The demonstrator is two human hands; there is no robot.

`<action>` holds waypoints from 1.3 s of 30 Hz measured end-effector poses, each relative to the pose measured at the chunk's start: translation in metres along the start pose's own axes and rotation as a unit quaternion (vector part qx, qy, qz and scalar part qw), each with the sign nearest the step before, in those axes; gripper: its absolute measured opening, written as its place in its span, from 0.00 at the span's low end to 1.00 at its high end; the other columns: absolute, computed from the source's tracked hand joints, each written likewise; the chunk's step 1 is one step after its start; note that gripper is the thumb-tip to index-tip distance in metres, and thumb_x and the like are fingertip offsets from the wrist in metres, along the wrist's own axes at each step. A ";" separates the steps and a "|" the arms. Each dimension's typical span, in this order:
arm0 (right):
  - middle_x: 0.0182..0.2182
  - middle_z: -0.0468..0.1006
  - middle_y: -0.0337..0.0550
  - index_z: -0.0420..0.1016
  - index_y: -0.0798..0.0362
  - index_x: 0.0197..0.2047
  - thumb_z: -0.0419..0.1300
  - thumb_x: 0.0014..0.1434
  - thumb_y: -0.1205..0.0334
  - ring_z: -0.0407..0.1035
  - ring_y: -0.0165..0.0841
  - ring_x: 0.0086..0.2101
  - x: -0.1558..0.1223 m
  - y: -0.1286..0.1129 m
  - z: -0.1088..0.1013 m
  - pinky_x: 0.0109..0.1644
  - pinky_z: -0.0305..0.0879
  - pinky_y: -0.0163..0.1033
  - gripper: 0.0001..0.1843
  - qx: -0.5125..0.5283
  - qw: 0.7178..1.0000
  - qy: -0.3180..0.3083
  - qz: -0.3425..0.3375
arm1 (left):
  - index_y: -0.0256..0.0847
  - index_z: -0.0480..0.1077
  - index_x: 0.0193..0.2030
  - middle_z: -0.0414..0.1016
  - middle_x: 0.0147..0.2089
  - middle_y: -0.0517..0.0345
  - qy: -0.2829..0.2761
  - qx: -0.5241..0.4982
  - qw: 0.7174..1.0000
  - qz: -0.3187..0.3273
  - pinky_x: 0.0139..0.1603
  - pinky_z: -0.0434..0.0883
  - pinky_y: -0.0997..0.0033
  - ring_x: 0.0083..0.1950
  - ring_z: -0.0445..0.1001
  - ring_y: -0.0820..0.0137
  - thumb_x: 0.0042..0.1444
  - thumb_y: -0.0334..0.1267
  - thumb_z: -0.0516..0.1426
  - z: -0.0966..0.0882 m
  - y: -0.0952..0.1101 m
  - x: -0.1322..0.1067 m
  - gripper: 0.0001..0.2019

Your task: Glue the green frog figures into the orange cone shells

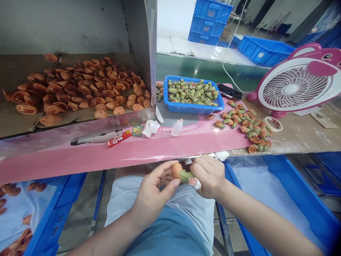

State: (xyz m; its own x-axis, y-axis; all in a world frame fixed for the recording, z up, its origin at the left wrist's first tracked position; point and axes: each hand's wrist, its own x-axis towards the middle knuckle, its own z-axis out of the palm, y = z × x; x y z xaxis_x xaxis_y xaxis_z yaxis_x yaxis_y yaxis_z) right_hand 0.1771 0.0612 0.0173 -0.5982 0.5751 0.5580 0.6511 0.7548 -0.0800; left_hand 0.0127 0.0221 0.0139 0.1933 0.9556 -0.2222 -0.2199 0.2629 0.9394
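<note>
Above my lap, my left hand pinches a rounded orange piece between thumb and fingers. My right hand grips a green piece that meets the orange one end to end; whether the two are joined I cannot tell. White wrapping covers the tip of my right thumb. On the table ahead, a blue basket holds many small green pieces. To its right lies a pile of orange-and-green pieces. A small translucent bottle with an orange tip stands on the pink mat.
A large open box with many hollow orange pieces stands at the left. A pink fan and a tape roll are at the right. Blue crates flank my legs. A red packet and crumpled tissue lie near the mat's middle.
</note>
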 end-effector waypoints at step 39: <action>0.20 0.65 0.39 0.61 0.54 0.27 0.41 0.60 0.54 0.58 0.29 0.22 -0.009 -0.006 0.012 0.26 0.51 0.34 0.17 0.207 0.950 -0.066 0.223 | 0.41 0.63 0.46 0.73 0.43 0.55 0.053 -0.008 0.999 0.003 0.39 0.71 0.72 0.43 0.71 0.68 0.50 0.34 0.56 0.007 -0.018 0.014 0.15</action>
State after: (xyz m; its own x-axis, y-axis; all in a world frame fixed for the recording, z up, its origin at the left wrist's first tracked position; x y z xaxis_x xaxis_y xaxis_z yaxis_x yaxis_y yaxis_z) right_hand 0.1728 0.0551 0.0023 -0.3761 0.8813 0.2860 0.6305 0.4696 -0.6180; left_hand 0.0256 0.0301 -0.0041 0.0891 0.9658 -0.2434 -0.2370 0.2579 0.9366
